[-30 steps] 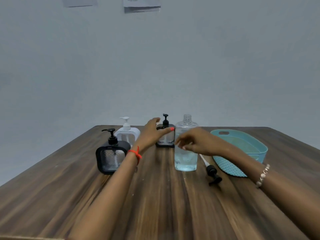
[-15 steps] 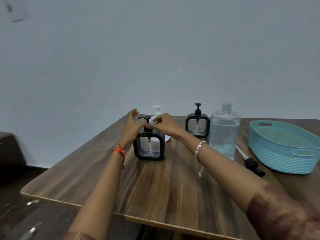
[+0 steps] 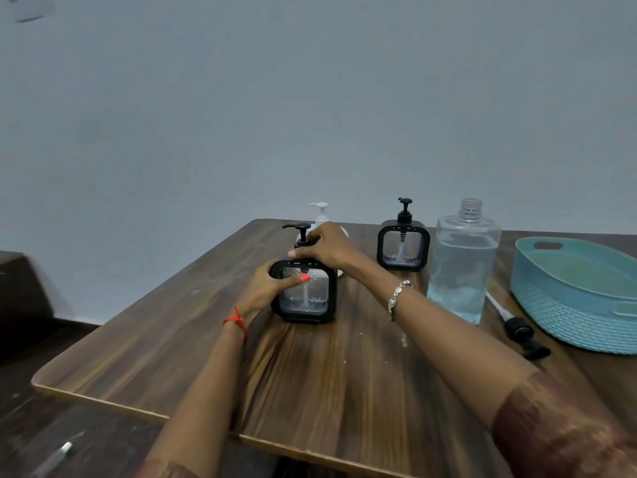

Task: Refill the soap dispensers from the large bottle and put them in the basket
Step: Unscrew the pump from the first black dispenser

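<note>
**Fingers [image 3: 298, 253] locked on, cap ready to turn**

Fingers of the right hand [image 3: 324, 250] are curled tight round the black pump collar atop the square, black-framed clear plastic soap dispenser [image 3: 303, 298], which stands toward the far left corner of the dark wood-grain table [image 3: 344, 391]. The left hand [image 3: 263, 288] braces it, wrapped on the frame's left side with the thumb pressed across the clear front pane. Looks like the unscrewing step, and nothing's in the basket yet!

Just behind stands a white pump dispenser [image 3: 322, 212]. To the right, toward the far edge, come a second black-framed dispenser [image 3: 403, 244] and the tall clear large bottle of pale blue liquid [image 3: 463, 270], neck open. A loose black pump with tube [image 3: 520, 334] lies beside it, and the teal woven-look plastic basket [image 3: 568, 305] sits at the right edge.

Handling call: this dispenser looks nearly empty, so it's light and easy to tip. The frame is rigid but smooth, likely slippery once soapy. Hold the frame low and twist at the collar, never the thin nozzle stalk. The bottle, well filled and uncapped, should be heavy and sloshy, so grip it round the body.
</note>
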### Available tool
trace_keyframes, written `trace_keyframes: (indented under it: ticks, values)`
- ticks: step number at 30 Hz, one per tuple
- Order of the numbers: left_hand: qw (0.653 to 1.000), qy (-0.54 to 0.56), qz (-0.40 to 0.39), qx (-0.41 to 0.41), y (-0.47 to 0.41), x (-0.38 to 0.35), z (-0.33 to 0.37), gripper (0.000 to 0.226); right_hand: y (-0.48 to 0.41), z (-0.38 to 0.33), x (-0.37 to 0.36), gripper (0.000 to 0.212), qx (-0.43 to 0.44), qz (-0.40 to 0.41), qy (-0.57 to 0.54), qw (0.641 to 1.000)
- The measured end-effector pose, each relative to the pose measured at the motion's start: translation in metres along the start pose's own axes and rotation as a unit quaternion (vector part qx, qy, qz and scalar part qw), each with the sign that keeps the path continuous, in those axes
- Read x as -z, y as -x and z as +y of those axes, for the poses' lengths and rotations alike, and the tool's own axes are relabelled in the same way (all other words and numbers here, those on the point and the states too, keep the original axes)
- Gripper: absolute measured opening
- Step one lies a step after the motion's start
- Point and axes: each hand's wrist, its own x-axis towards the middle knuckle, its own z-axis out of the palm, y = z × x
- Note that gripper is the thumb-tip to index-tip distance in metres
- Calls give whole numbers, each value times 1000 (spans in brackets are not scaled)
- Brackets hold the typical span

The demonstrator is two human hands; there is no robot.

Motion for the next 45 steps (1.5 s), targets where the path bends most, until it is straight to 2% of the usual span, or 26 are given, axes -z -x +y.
trace_keyframes:
  ticks: [3,6,8,11,15,18,22,24,28,30,32,34,35,37,39,41,45]
  values:
    - [999,-2,-9,-32,2,-5,3,39,1,1,13,41,25,-27,-1,999]
    - [998,13,-14,-55,0,-9,7,22,-1,3,24,32,41,-47,-30,998]
    - [997,33,-30,-65,-2,-12,11,24,-1,5,31,17,52,-56,-56,995]
    - [992,70,-69,-76,0,-14,17,45,0,6,39,28,70,-66,-107,990]
    - [984,109,-117,-80,3,-16,25,78,5,7,51,40,105,-139,-165,971]
    - [972,139,-179,-69,11,-20,35,86,7,9,63,32,108,-210,-207,949]
    - [954,194,-223,-41,22,-33,43,96,9,4,72,49,104,-302,-264,910]
    - [942,233,-242,-11,26,-39,44,92,9,3,73,50,99,-337,-289,891]
    - [906,267,-328,7,32,-47,43,52,14,6,70,45,127,-399,-335,844]
    - [910,287,-298,12,33,-50,42,55,17,9,72,46,127,-387,-361,839]
    - [928,291,-233,11,30,-48,42,71,20,13,78,51,121,-342,-374,853]
    - [954,221,-204,-20,26,-45,47,82,21,13,83,56,97,-290,-367,879]
    - [964,182,-190,-35,24,-44,49,79,21,11,85,51,82,-246,-346,902]
    - [979,131,-146,-48,19,-45,50,60,21,6,85,27,66,-134,-265,953]
    - [987,116,-93,-57,15,-48,49,43,20,5,85,14,61,-56,-192,978]
    - [991,108,-56,-56,13,-52,47,33,19,9,89,21,58,-31,-160,985]
    - [993,112,-16,-35,12,-56,41,41,25,22,94,51,44,-50,-221,973]
